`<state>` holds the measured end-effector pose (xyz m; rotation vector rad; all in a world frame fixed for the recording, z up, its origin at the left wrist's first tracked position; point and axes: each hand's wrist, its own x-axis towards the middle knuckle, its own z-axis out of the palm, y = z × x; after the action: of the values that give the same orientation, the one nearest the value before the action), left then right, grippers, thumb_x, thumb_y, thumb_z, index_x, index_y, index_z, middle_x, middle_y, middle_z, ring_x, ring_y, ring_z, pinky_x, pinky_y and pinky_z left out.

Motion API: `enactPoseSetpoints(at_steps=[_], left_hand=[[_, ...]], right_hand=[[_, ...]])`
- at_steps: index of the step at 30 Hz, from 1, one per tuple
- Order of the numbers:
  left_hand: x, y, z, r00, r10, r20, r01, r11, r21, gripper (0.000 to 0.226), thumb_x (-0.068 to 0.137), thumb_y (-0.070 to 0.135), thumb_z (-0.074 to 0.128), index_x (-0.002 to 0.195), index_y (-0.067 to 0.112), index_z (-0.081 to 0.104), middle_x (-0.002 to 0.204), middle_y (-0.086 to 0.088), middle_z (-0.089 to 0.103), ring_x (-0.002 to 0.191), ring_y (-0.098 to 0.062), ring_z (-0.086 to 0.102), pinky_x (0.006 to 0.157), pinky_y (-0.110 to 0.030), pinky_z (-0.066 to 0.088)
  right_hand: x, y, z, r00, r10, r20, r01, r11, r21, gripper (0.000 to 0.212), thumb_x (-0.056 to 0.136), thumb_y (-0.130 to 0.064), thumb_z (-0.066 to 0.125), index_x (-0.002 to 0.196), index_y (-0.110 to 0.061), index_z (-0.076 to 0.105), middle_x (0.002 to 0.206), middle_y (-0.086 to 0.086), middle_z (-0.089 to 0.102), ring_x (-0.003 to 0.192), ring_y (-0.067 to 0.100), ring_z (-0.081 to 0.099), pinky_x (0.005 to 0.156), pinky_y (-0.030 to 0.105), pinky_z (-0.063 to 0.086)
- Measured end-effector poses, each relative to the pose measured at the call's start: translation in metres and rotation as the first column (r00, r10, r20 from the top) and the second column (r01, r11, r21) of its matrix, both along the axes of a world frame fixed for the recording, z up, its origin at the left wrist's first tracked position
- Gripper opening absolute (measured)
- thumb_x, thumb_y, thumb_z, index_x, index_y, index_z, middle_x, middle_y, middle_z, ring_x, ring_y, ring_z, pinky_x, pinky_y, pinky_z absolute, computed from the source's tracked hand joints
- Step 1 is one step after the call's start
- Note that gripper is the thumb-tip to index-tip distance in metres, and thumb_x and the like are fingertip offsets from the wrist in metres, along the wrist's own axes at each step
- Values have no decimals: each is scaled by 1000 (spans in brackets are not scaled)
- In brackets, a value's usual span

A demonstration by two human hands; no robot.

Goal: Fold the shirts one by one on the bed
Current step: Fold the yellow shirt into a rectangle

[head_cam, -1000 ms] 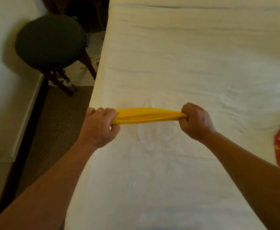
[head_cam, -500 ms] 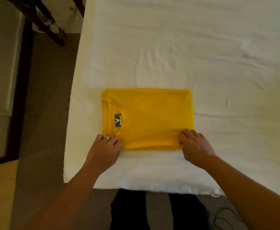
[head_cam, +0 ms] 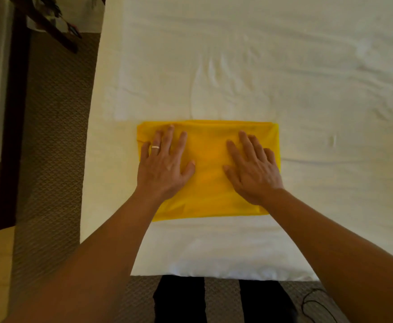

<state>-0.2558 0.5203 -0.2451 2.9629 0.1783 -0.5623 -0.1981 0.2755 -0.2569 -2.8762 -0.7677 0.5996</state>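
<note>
Count: one yellow shirt (head_cam: 210, 176), two hands, one bed (head_cam: 284, 78). The shirt is folded into a flat rectangle of smooth, thin fabric, plain on the face showing; its long axis runs left to right, parallel to the near edge of the bed. It lies on the bed a little in from the near edge and closer to the bed's left edge than to the right side of the view. Its left end looks slightly rounded and layered; which end is the collar I cannot tell. Left hand (head_cam: 165, 164): flat, palm down, fingers straight and slightly spread, resting on the left part of the shirt, grasping nothing; one pale ring (head_cam: 155, 147) on one finger. Right hand (head_cam: 252, 166): likewise flat and palm down on the right part of the shirt, fingers straight and close together, pointing toward the far side of the bed, grasping nothing. Both forearms are bare. The bed carries a white sheet, soft and matte, with shallow wrinkles fanning out just beyond the shirt's far edge. Left of the bed, one strip of brown textured carpet (head_cam: 55, 136). Below the near edge, two dark trouser legs (head_cam: 225, 301) and one thin black cable (head_cam: 316, 301) on the floor.
</note>
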Motion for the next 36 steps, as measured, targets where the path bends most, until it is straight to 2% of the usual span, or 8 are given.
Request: enactPoseSetpoints(at_steps=[4,9,13,17,23,27,31,36], left_hand=[[8,8,-14,997,57,-43,-54,996,68,76,96,69,28,160,29,19,169,-10,10,153,-35,17,116,-59,18],[-7,-4,-5,888,426,175,-418,905,-83,79,92,56,57,155,18,30,160,-17,31,143,-40,31,108,-57,28],[-12,-1,4,470,881,47,-816,454,-359,68,91,44,64,146,12,40,137,-14,50,122,-37,49,94,-47,41],[-4,0,12,245,946,-212,-889,131,-440,50,87,41,67,125,12,54,102,0,58,102,-29,59,78,-38,44],[5,19,26,288,755,-589,-881,-32,-471,52,85,43,77,127,17,60,118,-8,65,107,-33,60,96,-49,48],[-2,14,42,340,701,-627,-846,-64,-530,53,91,34,73,140,24,56,130,-6,64,115,-33,61,101,-53,48],[-6,14,78,469,720,-512,-792,86,-604,45,97,27,67,140,21,54,130,-4,61,114,-26,58,97,-41,46],[-12,25,146,572,710,-410,-721,197,-664,43,98,25,65,140,21,54,131,-4,61,114,-24,57,96,-38,44]], right_hand=[[4,-12,-14,993,-100,-59,97,994,-57,72,96,-73,12,159,-42,0,170,-3,-7,156,27,2,120,55,16],[6,-25,-7,945,-298,-133,312,945,97,70,97,-67,20,158,-31,24,169,-2,4,153,23,8,119,49,14],[8,-36,-1,709,-674,-205,704,668,240,63,92,-51,40,141,-13,48,143,13,44,128,36,40,107,48,34],[10,-31,10,516,-791,-329,855,501,136,45,93,-34,54,133,-12,52,127,14,59,114,37,55,92,43,43],[17,-31,24,256,-734,-629,955,294,45,19,90,-26,63,104,-13,61,99,9,64,97,36,61,79,43,50],[20,-29,43,419,-714,-562,868,496,16,25,92,-26,62,112,-12,56,110,12,61,100,35,58,87,49,51],[19,-20,80,587,-641,-494,764,640,78,15,97,-24,57,106,-15,50,103,7,56,93,30,54,77,39,41],[14,-11,142,660,-611,-436,725,670,159,15,97,-23,59,108,-15,52,101,5,54,90,28,50,75,36,36]])
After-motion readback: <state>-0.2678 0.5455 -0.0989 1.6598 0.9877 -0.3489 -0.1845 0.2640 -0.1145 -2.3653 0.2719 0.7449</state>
